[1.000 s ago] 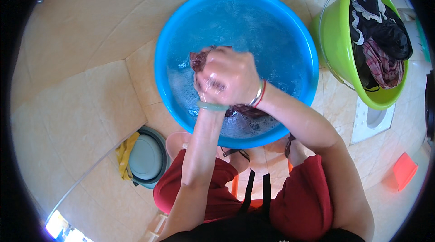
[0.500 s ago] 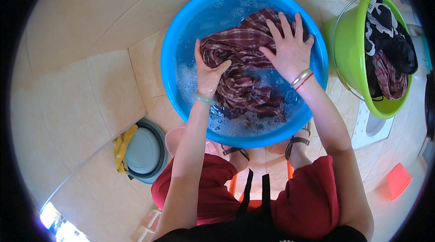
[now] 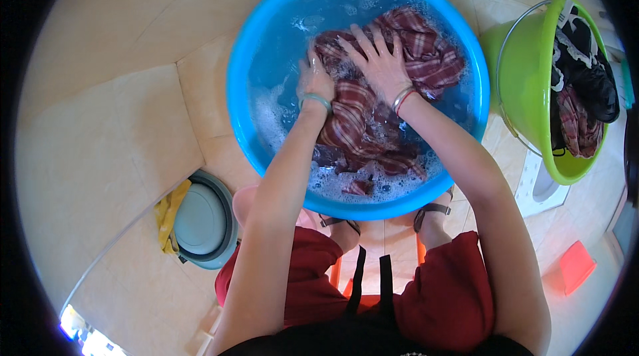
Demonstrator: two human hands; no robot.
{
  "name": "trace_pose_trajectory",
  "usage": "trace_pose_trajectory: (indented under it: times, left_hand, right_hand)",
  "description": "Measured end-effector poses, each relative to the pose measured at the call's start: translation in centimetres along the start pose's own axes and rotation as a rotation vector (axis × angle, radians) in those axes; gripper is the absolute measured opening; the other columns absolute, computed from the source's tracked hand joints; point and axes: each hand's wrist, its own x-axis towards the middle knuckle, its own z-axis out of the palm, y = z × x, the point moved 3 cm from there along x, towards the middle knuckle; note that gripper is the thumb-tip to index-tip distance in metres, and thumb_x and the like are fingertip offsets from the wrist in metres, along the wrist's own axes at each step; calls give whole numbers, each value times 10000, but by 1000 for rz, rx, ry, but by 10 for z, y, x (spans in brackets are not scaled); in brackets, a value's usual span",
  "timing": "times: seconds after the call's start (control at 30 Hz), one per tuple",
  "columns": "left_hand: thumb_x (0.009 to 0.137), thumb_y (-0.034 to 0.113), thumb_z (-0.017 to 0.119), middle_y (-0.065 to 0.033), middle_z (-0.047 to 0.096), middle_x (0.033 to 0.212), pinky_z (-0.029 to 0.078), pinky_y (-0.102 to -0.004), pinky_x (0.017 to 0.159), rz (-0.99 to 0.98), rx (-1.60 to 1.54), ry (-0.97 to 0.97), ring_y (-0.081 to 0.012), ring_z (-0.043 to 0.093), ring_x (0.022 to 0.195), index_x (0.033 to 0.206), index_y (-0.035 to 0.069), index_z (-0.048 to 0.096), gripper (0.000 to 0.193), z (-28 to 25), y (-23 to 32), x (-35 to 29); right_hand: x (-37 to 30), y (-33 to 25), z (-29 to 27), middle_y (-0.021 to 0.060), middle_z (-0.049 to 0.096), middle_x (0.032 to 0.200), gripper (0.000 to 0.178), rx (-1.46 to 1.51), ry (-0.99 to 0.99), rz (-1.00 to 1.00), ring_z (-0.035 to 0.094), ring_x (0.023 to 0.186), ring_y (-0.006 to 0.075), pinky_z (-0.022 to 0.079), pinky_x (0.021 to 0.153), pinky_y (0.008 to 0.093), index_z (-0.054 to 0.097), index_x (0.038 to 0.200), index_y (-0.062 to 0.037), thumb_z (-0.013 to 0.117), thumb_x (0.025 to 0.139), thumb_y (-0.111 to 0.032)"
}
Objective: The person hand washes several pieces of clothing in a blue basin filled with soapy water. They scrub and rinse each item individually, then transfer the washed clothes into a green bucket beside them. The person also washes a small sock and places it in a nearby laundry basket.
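Observation:
A maroon plaid garment lies wet and bunched in soapy water inside a large blue basin. With fingers spread, my right hand presses flat on the far part of the cloth. My left hand is at the garment's left edge, partly in the water. Its fingers stretch forward along the cloth; the thumb is hard to make out. A green bangle circles the left wrist, and bangles sit on the right one.
To the right, a lime-green bucket holds dark and plaid clothes. A grey-blue folding basin with a yellow cloth stands at left. A pink basin is partly behind my left arm. An orange-red object lies lower right.
My right hand has moved left and slightly nearer on the cloth. My left hand has shifted right and forward, deeper into the water. The garment is rearranged, with its far part pushed right.

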Motion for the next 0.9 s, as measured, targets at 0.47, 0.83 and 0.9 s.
trace_pose_trajectory:
  times: [0.47, 0.83, 0.9]
  left_hand:
    - [712, -1, 746, -249, 403, 1305, 477, -400, 985, 194, -46, 156, -380, 523, 1162, 1488, 185, 292, 919, -15, -38, 30]
    - [619, -60, 675, -177, 399, 1312, 442, -386, 1041, 592, -371, 152, -307, 469, 1205, 1475, 207, 340, 958, -146, 61, -100]
    - [617, -76, 662, -161, 396, 1310, 474, -368, 1009, 652, -464, 160, -278, 481, 1187, 1477, 200, 342, 958, -164, 75, -119]
  right_hand:
    - [13, 11, 10, 164, 493, 1358, 623, 619, 41, 61, 478, 1221, 379, 412, 1037, 457, 435, 1405, -149, 673, 835, -227]
    - [-6, 1, -147, 193, 233, 1543, 1165, 782, 106, -209, 246, 1421, 375, 251, 1126, 545, 178, 1519, -161, 860, 618, -444]
    - [-10, -4, -168, 197, 226, 1544, 1202, 777, 113, -287, 239, 1425, 371, 246, 1125, 552, 178, 1519, -140, 868, 593, -475]
